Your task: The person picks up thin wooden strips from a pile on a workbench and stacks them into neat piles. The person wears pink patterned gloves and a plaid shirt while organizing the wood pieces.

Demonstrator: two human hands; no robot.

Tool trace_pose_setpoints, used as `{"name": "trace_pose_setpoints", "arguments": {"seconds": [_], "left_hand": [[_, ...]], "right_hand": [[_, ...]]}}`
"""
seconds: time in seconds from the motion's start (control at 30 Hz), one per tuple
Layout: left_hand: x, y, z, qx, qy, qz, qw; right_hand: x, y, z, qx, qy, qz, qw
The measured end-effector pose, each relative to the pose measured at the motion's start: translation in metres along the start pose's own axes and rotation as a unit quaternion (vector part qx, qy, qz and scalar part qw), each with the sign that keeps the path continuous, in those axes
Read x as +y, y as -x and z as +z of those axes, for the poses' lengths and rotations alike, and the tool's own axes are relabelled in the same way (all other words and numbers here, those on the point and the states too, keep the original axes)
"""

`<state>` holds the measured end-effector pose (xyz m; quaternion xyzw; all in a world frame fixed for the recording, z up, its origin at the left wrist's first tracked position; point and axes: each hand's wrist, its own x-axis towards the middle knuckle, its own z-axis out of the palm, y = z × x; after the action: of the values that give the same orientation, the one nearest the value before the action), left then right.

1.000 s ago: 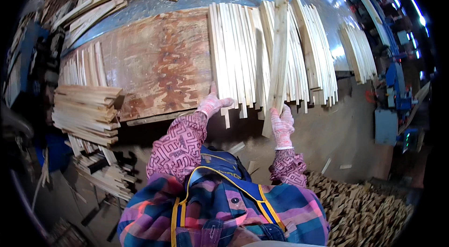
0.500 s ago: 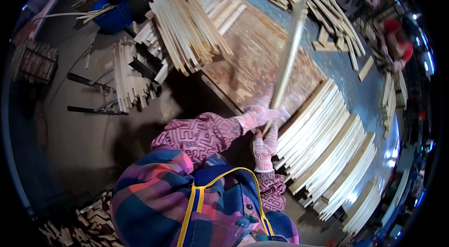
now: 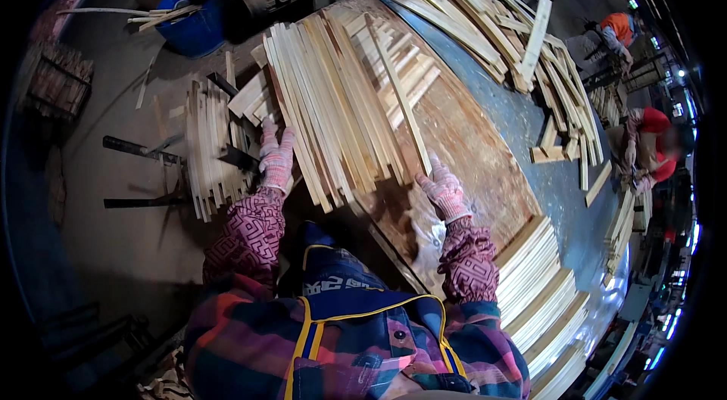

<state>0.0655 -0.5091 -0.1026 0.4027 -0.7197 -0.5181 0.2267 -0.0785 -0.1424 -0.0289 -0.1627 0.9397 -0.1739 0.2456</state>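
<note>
Both my hands wear pink-and-white knitted gloves. My right hand (image 3: 445,192) pinches the near end of a narrow wooden strip (image 3: 400,97), which slants away from me along the right side of a row of strips (image 3: 322,108). At the left edge of that row is my left hand (image 3: 276,156), open with its fingers apart. Whether it touches the outermost strip I cannot tell. Under the row, a scuffed wooden board (image 3: 469,135) forms the work surface.
Stacked strips (image 3: 530,286) lie at the near right, and loose planks (image 3: 462,18) are heaped at the far right on a blue-grey table (image 3: 522,143). Left stand a black-armed rack (image 3: 144,146) and a blue tub (image 3: 189,25). Two people (image 3: 655,143) work at the right.
My left hand has left the strip and moved to the row's left edge. The right hand has moved up with the strip, which has swung leftward beside the row. My view has shifted.
</note>
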Motion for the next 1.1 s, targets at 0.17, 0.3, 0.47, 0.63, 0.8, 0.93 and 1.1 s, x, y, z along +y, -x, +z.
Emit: {"name": "trace_pose_setpoints", "arguments": {"seconds": [0.17,0.3,0.47,0.63,0.8,0.93,1.1], "left_hand": [[0.020,-0.033,0.027,-0.038,0.026,-0.124,0.991],[-0.016,-0.029,0.043,-0.084,-0.074,-0.099,0.989],[-0.068,-0.036,0.035,-0.028,-0.334,0.183,0.924],[-0.018,-0.038,0.048,-0.035,-0.308,0.225,0.924],[0.036,-0.059,0.024,-0.022,-0.367,-0.167,0.915],[0.068,-0.082,0.069,0.020,-0.012,0.092,0.996],[0.196,-0.075,0.188,-0.158,-0.092,0.205,0.962]], "right_hand": [[-0.063,-0.079,0.011,-0.082,-0.058,-0.034,0.994],[-0.054,-0.101,0.023,-0.148,-0.127,-0.046,0.980],[-0.101,-0.099,-0.014,-0.154,-0.244,-0.054,0.956],[-0.090,-0.127,-0.014,-0.150,-0.183,-0.084,0.968],[-0.071,-0.157,-0.057,-0.185,-0.147,-0.130,0.963],[0.040,-0.245,-0.093,0.070,-0.258,-0.122,0.956],[0.143,-0.394,-0.181,0.227,0.056,-0.073,0.969]]}}
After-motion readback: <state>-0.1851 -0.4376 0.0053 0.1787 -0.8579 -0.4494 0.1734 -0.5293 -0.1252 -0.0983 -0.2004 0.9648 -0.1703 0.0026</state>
